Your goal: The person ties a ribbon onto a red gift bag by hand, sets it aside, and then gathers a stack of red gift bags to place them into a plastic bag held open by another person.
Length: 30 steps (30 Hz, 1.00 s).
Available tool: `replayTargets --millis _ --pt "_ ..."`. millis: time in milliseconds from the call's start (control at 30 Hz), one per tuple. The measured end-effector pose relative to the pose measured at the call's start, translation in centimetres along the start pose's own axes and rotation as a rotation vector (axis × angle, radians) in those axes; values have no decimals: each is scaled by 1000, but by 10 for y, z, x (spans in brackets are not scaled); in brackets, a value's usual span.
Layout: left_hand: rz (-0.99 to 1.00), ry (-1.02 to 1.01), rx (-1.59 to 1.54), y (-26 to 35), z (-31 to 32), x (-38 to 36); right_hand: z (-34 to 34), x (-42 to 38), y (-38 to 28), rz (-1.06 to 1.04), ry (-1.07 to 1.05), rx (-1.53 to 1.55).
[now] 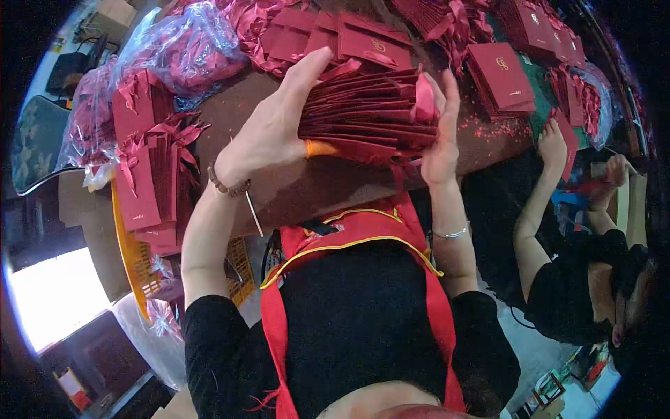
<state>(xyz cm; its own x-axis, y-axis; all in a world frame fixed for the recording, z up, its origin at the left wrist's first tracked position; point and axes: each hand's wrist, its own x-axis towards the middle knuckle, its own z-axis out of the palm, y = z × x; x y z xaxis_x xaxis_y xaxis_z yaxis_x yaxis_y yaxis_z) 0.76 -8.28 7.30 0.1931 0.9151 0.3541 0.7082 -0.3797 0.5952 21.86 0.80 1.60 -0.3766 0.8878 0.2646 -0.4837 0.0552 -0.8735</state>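
Note:
A thick bundle of dark red paper bags (370,115) with pink ribbons is held between my two hands above the brown table (279,199). My left hand (276,119) presses against the bundle's left end, its thumb and fingers spread around it; something orange shows at one fingertip. On the right end, my right hand (443,133) lies against the bags with its fingers pointing up, partly behind a ribbon. The bags' edges face up in many layers.
More red bags (373,42) lie at the table's back. A stack (501,77) sits to the right, bags in clear plastic (185,49) at the left, and others (150,174) over a yellow basket (132,258). A co-worker (572,279) at the right handles a red bag (567,143).

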Motion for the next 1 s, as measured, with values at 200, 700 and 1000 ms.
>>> replayTargets --millis 200,700,1000 --pt "63 20 99 12 10 13 11 11 -29 88 -119 -592" --pt "12 25 183 15 15 17 -28 35 -37 -561 211 -1167" --pt "-23 4 231 22 13 19 -11 7 -20 98 -103 -377"
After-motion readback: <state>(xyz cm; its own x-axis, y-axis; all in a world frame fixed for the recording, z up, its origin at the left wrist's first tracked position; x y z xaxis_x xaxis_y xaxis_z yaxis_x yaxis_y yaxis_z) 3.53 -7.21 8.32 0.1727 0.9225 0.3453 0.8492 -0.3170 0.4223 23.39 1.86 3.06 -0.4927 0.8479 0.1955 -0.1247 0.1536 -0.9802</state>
